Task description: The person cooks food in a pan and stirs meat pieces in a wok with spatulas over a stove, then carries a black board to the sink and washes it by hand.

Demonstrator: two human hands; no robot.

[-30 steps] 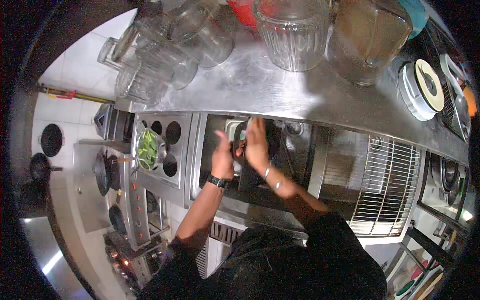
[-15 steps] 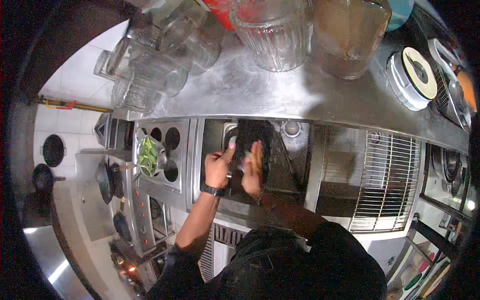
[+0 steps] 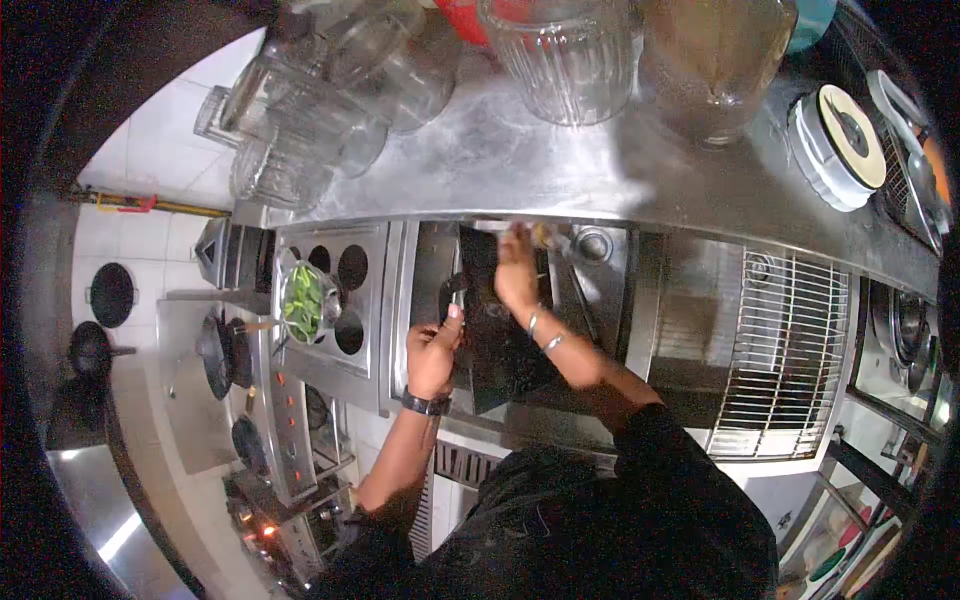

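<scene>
My left hand (image 3: 432, 357), with a black watch at its wrist, is closed on the edge or handle of a dark, flat-looking object (image 3: 495, 345) in the sink. Its thumb points up along a small shiny part. My right hand (image 3: 517, 275), with silver bangles on the wrist, is over the upper part of the dark object. Motion smears its fingers, so their grip is unclear. A small yellowish patch shows beside them. The steel sink (image 3: 600, 275) surrounds the dark object, with a round drain fitting (image 3: 593, 245) to the right.
Glass jars (image 3: 565, 65) and a white-rimmed lid (image 3: 838, 145) stand on the steel shelf (image 3: 480, 175) beyond the sink. Left are a bowl of green vegetables (image 3: 303, 300) and a stove panel (image 3: 365, 290) with dark round openings. A wire rack (image 3: 780, 355) lies right.
My right hand has moved up and away from my left hand, which stays low at the sink's left. The dark object now shows more broadly between them.
</scene>
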